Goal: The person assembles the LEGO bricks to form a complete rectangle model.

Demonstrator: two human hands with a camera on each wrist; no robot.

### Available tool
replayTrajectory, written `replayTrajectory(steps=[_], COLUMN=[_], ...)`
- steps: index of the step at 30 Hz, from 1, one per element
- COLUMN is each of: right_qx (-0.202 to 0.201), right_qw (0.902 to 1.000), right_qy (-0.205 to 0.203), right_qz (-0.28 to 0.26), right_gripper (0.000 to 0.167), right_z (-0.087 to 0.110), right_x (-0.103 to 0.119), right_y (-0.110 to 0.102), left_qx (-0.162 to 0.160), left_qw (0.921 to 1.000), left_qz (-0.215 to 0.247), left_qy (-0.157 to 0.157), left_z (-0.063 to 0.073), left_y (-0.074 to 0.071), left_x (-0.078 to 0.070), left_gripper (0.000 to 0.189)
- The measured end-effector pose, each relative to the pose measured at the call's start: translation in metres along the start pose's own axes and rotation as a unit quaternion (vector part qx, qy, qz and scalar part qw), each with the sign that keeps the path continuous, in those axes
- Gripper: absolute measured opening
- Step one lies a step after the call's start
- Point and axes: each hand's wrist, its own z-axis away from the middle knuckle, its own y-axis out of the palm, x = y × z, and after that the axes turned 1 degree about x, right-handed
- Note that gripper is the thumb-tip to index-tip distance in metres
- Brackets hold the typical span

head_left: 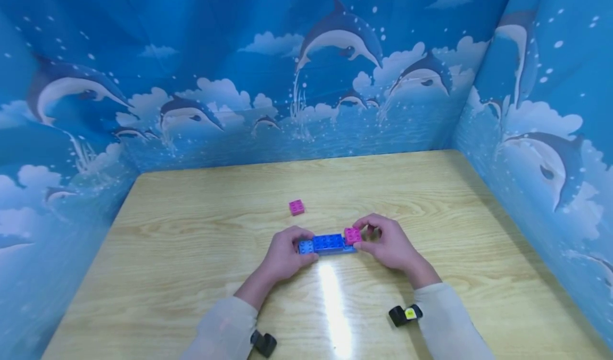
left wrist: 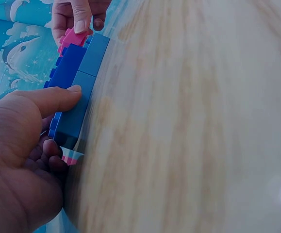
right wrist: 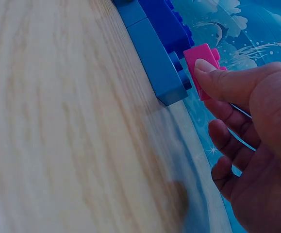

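Two lighter blue toy bricks (right wrist: 155, 63) lie end to end on the table, with a dark blue brick (head_left: 328, 242) bridging them on top. Studs show at both outer ends. My left hand (head_left: 286, 253) grips the left end of this row, thumb on the near side and fingers behind. Between thumb and fingertips, my right hand (head_left: 389, 243) pinches a pink brick (head_left: 353, 236), studs up. In the right wrist view that brick (right wrist: 192, 57) is just above the bare studs at the row's right end, beside the dark blue brick.
A second pink brick (head_left: 297, 207) lies on the wooden table (head_left: 201, 232), beyond the row. Blue dolphin-print curtains (head_left: 230, 105) border the table at the back and sides. Each wrist wears a small black device (head_left: 263, 344).
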Motion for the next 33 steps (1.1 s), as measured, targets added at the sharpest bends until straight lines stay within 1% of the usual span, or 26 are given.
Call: replayTrajectory(steps=[5,13,19,22,27,33], right_qx=[0.011,0.022,0.021,0.021,0.022,0.024], right_qw=[0.9999,0.9997,0.9995,0.9993,0.9991,0.9986], right_qy=[-0.008,0.002,-0.018,-0.026,-0.035,-0.044], right_qz=[-0.002,-0.013,-0.018,-0.016,-0.014,-0.016], right_gripper=[0.035,0.037,0.037,0.038,0.037,0.036], right_z=[0.0003,0.0013,0.0001,-0.0010,-0.0028,-0.0033], right_x=[-0.0035,-0.0014,-0.0013,-0.0023,-0.0043,-0.0043], right_y=[0.0029,0.0054,0.0067,0.0071,0.0074,0.0088], left_qx=[0.001,0.003,0.000,0.001,0.003,0.006], left_qw=[1.0000,1.0000,0.9999,0.9999,0.9999,1.0000], left_qz=[0.001,-0.002,0.001,-0.001,-0.005,-0.006], left_qy=[-0.002,-0.003,0.010,0.012,0.011,0.002], left_z=[0.0001,0.0004,0.0003,0.0001,-0.0003,0.0000], left_y=[-0.0005,-0.0004,-0.0005,-0.0003,-0.0006,-0.0008], left_x=[-0.0006,0.0006,-0.0002,-0.0004,-0.0013,-0.0019], left_gripper=[0.041,0.041,0.041,0.040,0.040,0.039])
